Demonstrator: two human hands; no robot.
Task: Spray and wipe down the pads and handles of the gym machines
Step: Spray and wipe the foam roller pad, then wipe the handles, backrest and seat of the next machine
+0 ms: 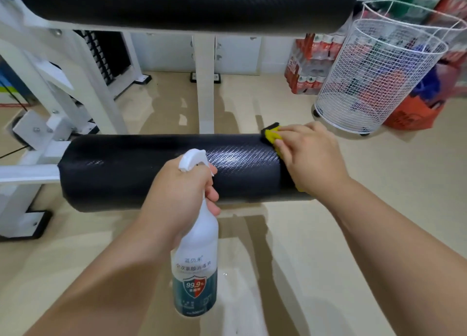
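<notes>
Pressing yellow sponge (271, 135) onto weave-textured black cylindrical pad (151, 173) — white spray bottle (195, 259) gripped.

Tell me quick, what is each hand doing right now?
Left hand: closed round the spray bottle at its neck.
Right hand: open, fingers pressing a yellow cloth against the end of the black roller pad.

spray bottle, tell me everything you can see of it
The spray bottle is translucent white plastic with a white trigger head on a slim neck. Its lower body carries a teal label with a red and grey shield reading 99.9 and white characters. It is held roughly upright, head up, in front of the lower black roller pad. The left hand grips its neck, fingers curled round it below the trigger.
</notes>
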